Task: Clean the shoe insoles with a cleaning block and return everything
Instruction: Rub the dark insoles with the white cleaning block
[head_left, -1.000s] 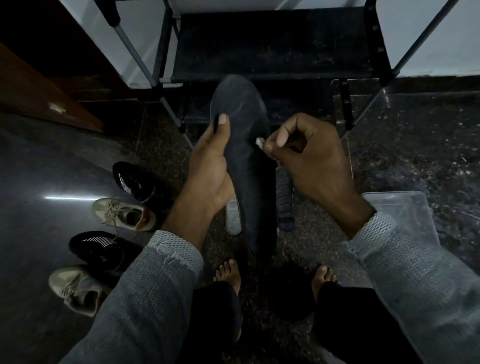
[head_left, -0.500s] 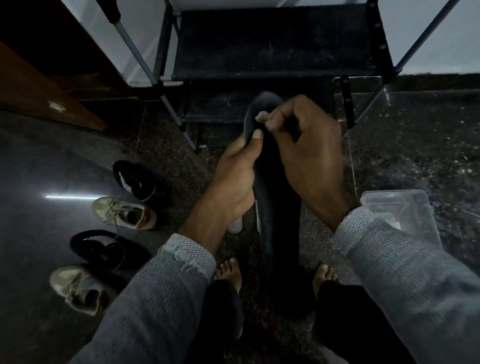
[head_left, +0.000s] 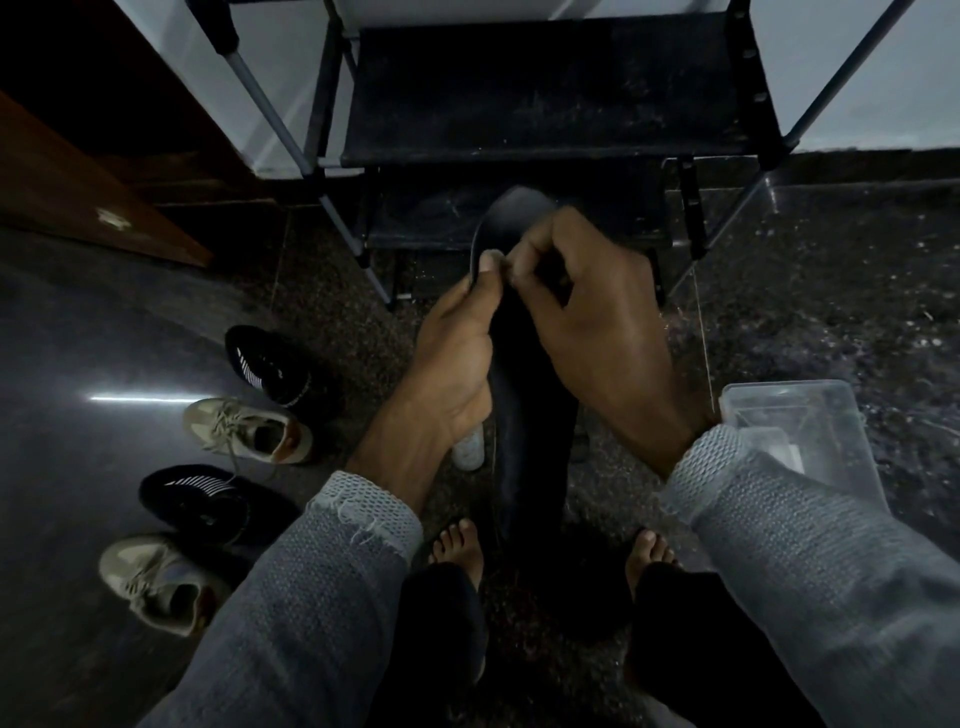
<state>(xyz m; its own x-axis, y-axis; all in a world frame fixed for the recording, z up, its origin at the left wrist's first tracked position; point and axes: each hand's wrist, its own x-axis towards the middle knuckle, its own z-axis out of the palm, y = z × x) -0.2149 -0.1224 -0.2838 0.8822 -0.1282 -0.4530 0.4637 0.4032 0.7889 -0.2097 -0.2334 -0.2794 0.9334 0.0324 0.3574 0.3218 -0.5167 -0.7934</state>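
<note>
floor – dark speckled stone | on it – four shoes, clear plastic box, shoe rack

Both hands grip dark insole.

Quick count: four shoes left of the fingers, two black sneakers and two beige ones, one dark insole held up, one clear plastic box, one shoe rack, two bare feet.
</note>
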